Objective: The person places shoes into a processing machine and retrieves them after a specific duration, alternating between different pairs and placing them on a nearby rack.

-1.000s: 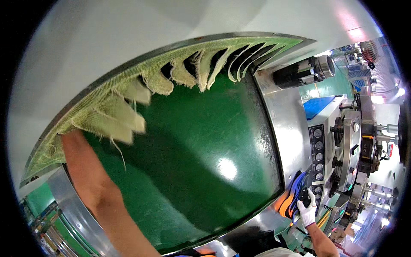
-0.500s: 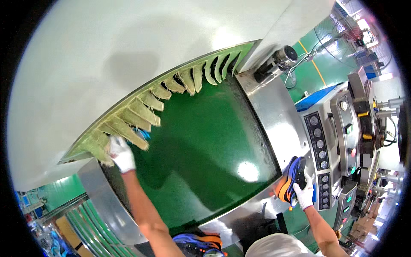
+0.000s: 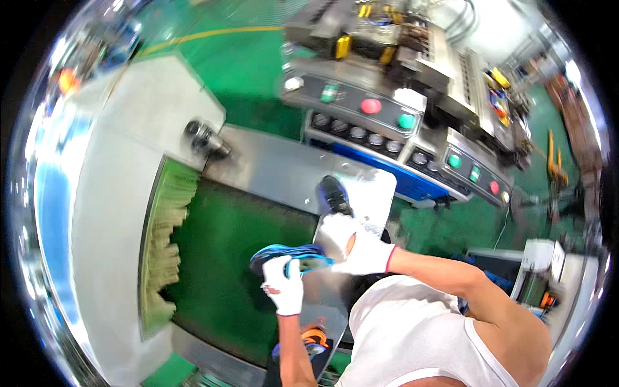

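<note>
- White machine housing (image 3: 116, 193): stands on the left, its opening facing the belt.
- Control machine (image 3: 348, 103): faces the person, with round red and green buttons.
- Green belt (image 3: 225, 258): runs out from the housing, edged by a steel surround (image 3: 277, 164).
- Fabric fringe (image 3: 161, 251): hangs in ragged strips along the opening.
- Right gloved hand (image 3: 364, 248): overlaps the dark shoe's near end; blur means I cannot tell whether its grip is closed.
- Blue shoe (image 3: 290, 251): above the belt's near edge.
- Left gloved hand (image 3: 284, 287): its grip is closed on the blue shoe.
- Dark shoe (image 3: 333, 193): over the surround.
</note>
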`<act>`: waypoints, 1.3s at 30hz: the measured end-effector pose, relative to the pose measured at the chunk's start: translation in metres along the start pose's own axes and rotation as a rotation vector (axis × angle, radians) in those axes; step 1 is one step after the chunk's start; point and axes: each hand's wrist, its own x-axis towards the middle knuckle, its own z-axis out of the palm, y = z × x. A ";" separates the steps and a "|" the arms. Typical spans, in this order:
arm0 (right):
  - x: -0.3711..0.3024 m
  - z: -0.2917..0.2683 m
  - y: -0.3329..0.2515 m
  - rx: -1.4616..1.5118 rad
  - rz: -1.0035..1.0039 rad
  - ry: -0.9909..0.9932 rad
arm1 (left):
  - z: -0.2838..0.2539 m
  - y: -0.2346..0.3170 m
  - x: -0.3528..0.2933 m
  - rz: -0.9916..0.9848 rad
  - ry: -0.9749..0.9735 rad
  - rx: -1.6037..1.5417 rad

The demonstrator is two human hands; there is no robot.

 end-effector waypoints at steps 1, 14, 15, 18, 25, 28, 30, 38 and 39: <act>-0.008 -0.008 -0.001 -0.021 0.046 -0.100 | 0.018 0.047 0.011 0.101 -0.094 -0.060; -0.277 -0.229 0.128 1.306 0.635 1.043 | 0.237 0.469 0.111 0.912 -0.522 -0.539; -0.300 -0.243 0.122 1.339 0.643 1.131 | 0.265 0.491 0.113 0.766 -0.618 -0.606; -0.364 -0.222 0.145 1.377 0.767 1.409 | 0.370 0.557 0.121 0.573 -0.754 -0.629; -0.422 -0.209 0.124 1.370 0.847 1.919 | 0.598 0.638 0.150 0.321 -0.696 -0.047; -0.421 -0.226 0.117 1.297 0.786 1.961 | 0.668 0.607 0.161 0.429 -0.538 0.104; -0.420 -0.220 0.123 1.427 0.816 1.907 | 0.681 0.579 0.194 0.588 -0.337 0.188; -0.383 -0.297 0.188 1.003 0.890 1.737 | 0.516 0.573 0.214 0.284 -0.823 -0.647; -0.382 -0.317 0.197 0.754 1.004 1.584 | 0.471 0.572 0.199 0.227 -0.900 -0.529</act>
